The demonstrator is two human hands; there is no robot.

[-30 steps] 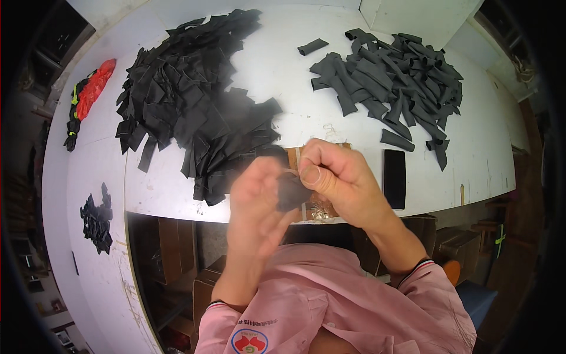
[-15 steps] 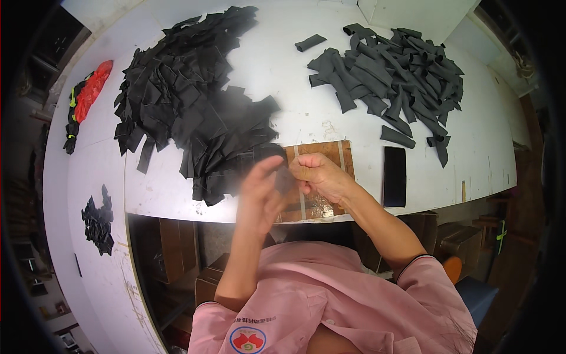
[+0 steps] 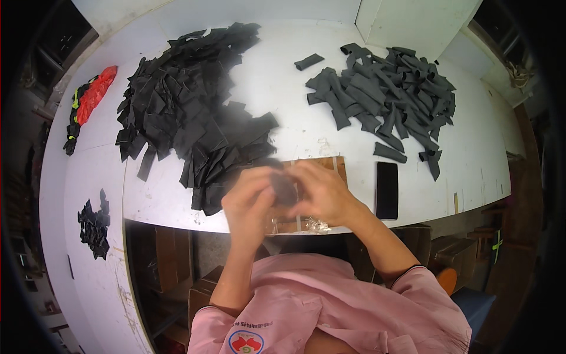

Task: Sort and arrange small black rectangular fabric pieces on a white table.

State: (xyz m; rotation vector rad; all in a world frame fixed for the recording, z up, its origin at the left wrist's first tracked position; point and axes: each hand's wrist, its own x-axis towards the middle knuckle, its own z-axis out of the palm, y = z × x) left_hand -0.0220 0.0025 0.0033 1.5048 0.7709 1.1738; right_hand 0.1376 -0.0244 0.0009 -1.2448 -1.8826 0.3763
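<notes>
A small black fabric piece (image 3: 285, 190) is gripped between both hands, slightly above the table's front edge. My left hand (image 3: 247, 194) has its fingers closed on the near left side of the piece. Curled around its right side, my right hand (image 3: 324, 192) pinches it too. Motion blur hides the exact finger contact. Directly left of the hands lies a big heap of flat black fabric pieces (image 3: 194, 118). Beneath the hands is a brown board (image 3: 337, 167) with pale tape strips, partly hidden.
Dark grey fabric tubes (image 3: 383, 88) are piled at the far right, one lying apart. A black phone-like slab (image 3: 387, 190) rests right of the board. On the left side table are a red plastic bag (image 3: 97, 94) and a small heap of black scraps (image 3: 94, 230).
My left hand, raised and blurred before, has come to the fabric piece and closed on it. My right hand has turned over the piece. The whole view has shifted slightly.
</notes>
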